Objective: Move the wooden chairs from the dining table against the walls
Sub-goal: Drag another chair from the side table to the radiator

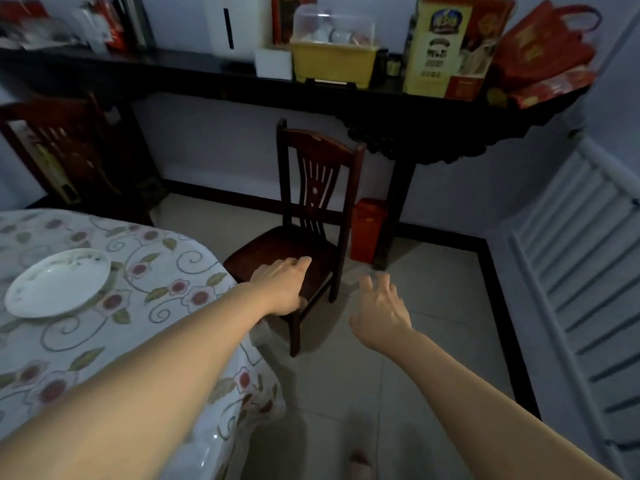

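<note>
Beside dining table [104,306], near its rounded edge: dark wooden chair [311,209], upright, seat toward table, back toward wall under long black shelf [207,74]. Left hand [282,285] laid over front seat edge, fingers curling on it, thumb under; looks like grasping chair, not fully clear. Right hand [379,306] free, fingers spread, hovering just beside seat, holding nothing. Probably stiff, fairly heavy, smooth finish; best taken by seat rail and backrest post. White plate [59,282] on tablecloth, well apart.

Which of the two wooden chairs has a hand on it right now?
The chair in the middle, beside the table's edge: the left hand grips its seat. The other chair, far left under the long shelf, is untouched.
</note>
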A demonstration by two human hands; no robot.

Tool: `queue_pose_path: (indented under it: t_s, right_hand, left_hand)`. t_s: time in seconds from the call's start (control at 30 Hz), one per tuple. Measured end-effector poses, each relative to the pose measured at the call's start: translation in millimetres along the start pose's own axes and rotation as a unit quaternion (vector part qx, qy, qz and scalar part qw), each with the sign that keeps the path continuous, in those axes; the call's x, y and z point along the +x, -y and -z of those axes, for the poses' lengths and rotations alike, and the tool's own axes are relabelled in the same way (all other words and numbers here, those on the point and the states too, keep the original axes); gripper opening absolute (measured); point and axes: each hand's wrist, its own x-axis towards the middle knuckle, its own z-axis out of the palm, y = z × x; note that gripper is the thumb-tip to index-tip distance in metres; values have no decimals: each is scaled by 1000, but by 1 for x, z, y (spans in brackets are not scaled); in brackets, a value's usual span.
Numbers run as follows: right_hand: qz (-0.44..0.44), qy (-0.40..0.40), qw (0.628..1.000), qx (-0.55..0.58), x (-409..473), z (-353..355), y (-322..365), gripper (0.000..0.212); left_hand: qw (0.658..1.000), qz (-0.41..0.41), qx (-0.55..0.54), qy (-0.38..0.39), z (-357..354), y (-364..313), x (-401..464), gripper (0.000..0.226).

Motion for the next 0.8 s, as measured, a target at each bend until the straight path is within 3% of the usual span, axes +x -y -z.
queue_pose_path:
  t_s: [0.43, 0.8]
  right_hand:
    - [88, 8, 996, -18, 215, 42, -38, 72]
    - [117, 12, 992, -35, 362, 67, -12, 72]
  left_hand:
    - [998, 58, -25, -11, 46, 3, 182, 82]
    - [995, 85, -59, -12, 74, 71, 312, 74]
